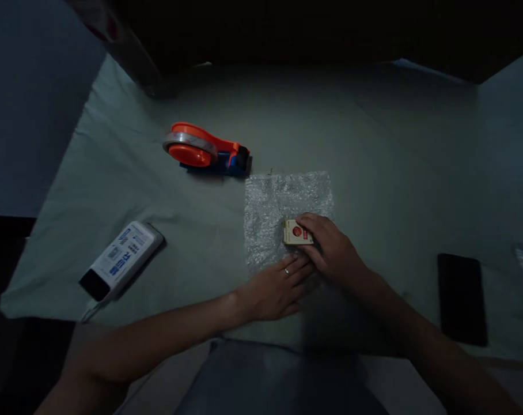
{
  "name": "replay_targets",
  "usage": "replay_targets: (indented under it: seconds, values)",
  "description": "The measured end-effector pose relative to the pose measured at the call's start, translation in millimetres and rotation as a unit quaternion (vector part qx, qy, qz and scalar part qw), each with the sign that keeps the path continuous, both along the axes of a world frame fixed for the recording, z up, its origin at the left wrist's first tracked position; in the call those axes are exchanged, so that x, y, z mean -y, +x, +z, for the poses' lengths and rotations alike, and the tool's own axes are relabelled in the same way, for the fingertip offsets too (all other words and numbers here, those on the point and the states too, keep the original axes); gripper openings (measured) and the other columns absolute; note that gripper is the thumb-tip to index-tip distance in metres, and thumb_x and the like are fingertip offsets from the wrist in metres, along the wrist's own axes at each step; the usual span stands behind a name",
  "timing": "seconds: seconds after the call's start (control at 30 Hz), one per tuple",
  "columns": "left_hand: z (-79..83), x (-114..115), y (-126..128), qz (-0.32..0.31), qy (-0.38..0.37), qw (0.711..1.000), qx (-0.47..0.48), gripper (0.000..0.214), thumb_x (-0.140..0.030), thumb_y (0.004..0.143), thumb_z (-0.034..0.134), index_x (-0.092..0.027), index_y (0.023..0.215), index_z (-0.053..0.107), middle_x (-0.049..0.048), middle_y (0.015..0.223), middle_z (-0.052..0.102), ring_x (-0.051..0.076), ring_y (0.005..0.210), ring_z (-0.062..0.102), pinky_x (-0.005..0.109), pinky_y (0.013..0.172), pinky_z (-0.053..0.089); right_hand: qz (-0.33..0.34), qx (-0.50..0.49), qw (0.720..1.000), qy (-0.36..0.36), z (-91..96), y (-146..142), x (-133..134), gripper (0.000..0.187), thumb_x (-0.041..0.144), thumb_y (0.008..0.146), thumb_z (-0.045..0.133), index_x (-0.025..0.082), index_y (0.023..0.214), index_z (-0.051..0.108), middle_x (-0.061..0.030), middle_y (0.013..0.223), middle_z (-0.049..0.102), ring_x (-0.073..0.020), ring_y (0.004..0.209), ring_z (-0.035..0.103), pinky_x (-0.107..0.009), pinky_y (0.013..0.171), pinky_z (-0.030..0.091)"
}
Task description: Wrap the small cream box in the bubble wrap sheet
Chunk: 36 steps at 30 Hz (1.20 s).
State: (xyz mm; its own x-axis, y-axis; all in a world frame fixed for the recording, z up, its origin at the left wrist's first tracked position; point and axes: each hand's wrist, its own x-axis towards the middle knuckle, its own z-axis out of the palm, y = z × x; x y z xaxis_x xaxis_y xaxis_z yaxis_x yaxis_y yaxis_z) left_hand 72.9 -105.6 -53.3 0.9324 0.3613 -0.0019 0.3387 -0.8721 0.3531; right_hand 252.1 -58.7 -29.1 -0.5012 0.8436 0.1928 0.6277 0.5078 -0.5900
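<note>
A sheet of bubble wrap (265,207) lies flat on the cloth-covered table. Over it, my right hand (330,245) grips a small cream-coloured box (292,233) with red printing by its right end, thumb on the near side and fingers on the far side. My left hand (279,288), with a ring on one finger, rests flat with its fingers stretched out along the near edge of the bubble wrap. Its fingertips come close to the right hand. The right hand hides the box's right end.
An orange and blue tape dispenser (209,151) stands beyond the bubble wrap to the left. A white device with blue print (123,256) and a cable lies at the left. At the right is a black phone-like slab (462,300). A dark object (313,34) borders the table's back.
</note>
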Motion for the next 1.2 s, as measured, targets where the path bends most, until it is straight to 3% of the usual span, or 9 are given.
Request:
replay_targets:
  seconds: [0.23, 0.4, 0.5, 0.63, 0.73, 0.83, 0.93, 1.03, 1.2]
  values:
    - [3.0, -0.7, 0.2, 0.005, 0.011, 1.0, 0.0, 0.056, -0.044, 0.092, 0.043, -0.014, 0.139, 0.037, 0.0143, 0.144, 0.04, 0.029, 0.138, 0.03, 0.043, 0.115, 0.018, 0.012, 0.011, 1.0, -0.012, -11.7, 5.5, -0.6, 0.047, 0.023, 0.088, 0.049, 0.021, 0.134, 0.041, -0.0133, 0.124, 0.059, -0.0262, 0.116, 0.054, -0.049, 0.095, 0.047]
    - [1.2, -1.4, 1.6, 0.008, 0.013, 1.0, 0.015, 0.047, -0.031, 0.096, 0.036, -0.013, 0.14, 0.035, 0.0122, 0.143, 0.042, 0.025, 0.136, 0.033, 0.042, 0.116, 0.019, 0.023, 0.019, 1.0, 0.004, -12.5, 3.3, 0.0, 0.047, 0.023, 0.088, 0.051, 0.02, 0.133, 0.041, -0.0136, 0.122, 0.06, -0.0256, 0.114, 0.056, -0.048, 0.095, 0.048]
    - [8.8, 0.4, 0.7, 0.018, 0.003, 1.0, 0.021, 0.045, -0.022, 0.095, 0.036, -0.011, 0.138, 0.036, 0.0114, 0.142, 0.043, 0.026, 0.135, 0.033, 0.042, 0.115, 0.022, 0.018, 0.021, 1.0, 0.009, -11.7, 4.8, 0.9, 0.052, 0.025, 0.087, 0.053, 0.018, 0.136, 0.036, -0.0169, 0.13, 0.053, -0.0268, 0.123, 0.049, -0.048, 0.099, 0.045]
    - [29.9, 5.0, -7.6, 0.097, -0.025, 0.995, -0.003, 0.039, -0.015, 0.091, 0.04, -0.008, 0.129, 0.045, 0.0149, 0.134, 0.049, 0.028, 0.127, 0.042, 0.041, 0.105, 0.037, -0.047, -0.012, 0.999, 0.003, -0.2, 19.1, 8.5, 0.047, 0.033, 0.084, 0.058, 0.016, 0.126, 0.045, -0.0186, 0.125, 0.053, -0.0282, 0.12, 0.05, -0.047, 0.093, 0.049]
    - [46.8, 3.7, -16.9, 0.156, -0.041, 0.986, -0.047, 0.024, -0.012, 0.09, 0.042, -0.01, 0.109, 0.057, 0.0145, 0.117, 0.057, 0.026, 0.107, 0.054, 0.039, 0.089, 0.048, 0.015, 0.01, 0.999, -0.041, 14.4, 34.5, 19.0, 0.038, 0.038, 0.085, 0.056, 0.017, 0.117, 0.052, -0.0146, 0.112, 0.061, -0.0254, 0.107, 0.059, -0.042, 0.088, 0.052]
    - [62.3, -5.6, -23.5, 0.199, -0.063, 0.976, -0.061, 0.015, -0.012, 0.089, 0.045, -0.012, 0.09, 0.06, 0.0106, 0.1, 0.061, 0.022, 0.091, 0.057, 0.037, 0.08, 0.051, 0.094, 0.062, 0.991, -0.074, 26.9, 44.0, 27.1, 0.053, 0.051, 0.079, 0.061, 0.016, 0.119, 0.053, -0.0152, 0.118, 0.061, -0.0276, 0.108, 0.059, -0.042, 0.087, 0.052]
    - [73.7, -21.3, -25.2, 0.236, -0.064, 0.969, -0.033, 0.016, -0.011, 0.09, 0.044, -0.012, 0.089, 0.06, 0.0096, 0.095, 0.062, 0.022, 0.088, 0.057, 0.036, 0.078, 0.051, 0.055, 0.062, 0.994, -0.072, 32.4, 44.8, 24.5, 0.029, 0.039, 0.086, 0.056, 0.018, 0.105, 0.06, -0.0105, 0.106, 0.067, -0.0232, 0.098, 0.064, -0.036, 0.082, 0.052]
    - [76.7, -40.3, -24.7, 0.282, -0.055, 0.958, 0.011, 0.016, -0.015, 0.091, 0.044, -0.012, 0.088, 0.06, 0.0095, 0.092, 0.062, 0.022, 0.088, 0.058, 0.036, 0.078, 0.05, -0.002, 0.024, 0.996, -0.086, 32.0, 41.5, 9.7, 0.016, 0.023, 0.092, 0.045, 0.02, 0.088, 0.06, -0.0048, 0.089, 0.068, -0.0164, 0.082, 0.065, -0.029, 0.074, 0.05]
    - [60.1, -71.3, -27.5, 0.357, -0.125, 0.921, 0.09, 0.013, -0.022, 0.087, 0.05, -0.015, 0.083, 0.06, 0.0063, 0.089, 0.065, 0.018, 0.084, 0.06, 0.031, 0.076, 0.048, -0.066, 0.006, 0.991, -0.12, 26.7, 33.9, -18.5, 0.017, 0.026, 0.089, 0.049, 0.019, 0.078, 0.06, -0.0011, 0.071, 0.063, -0.0132, 0.063, 0.058, -0.026, 0.06, 0.044]
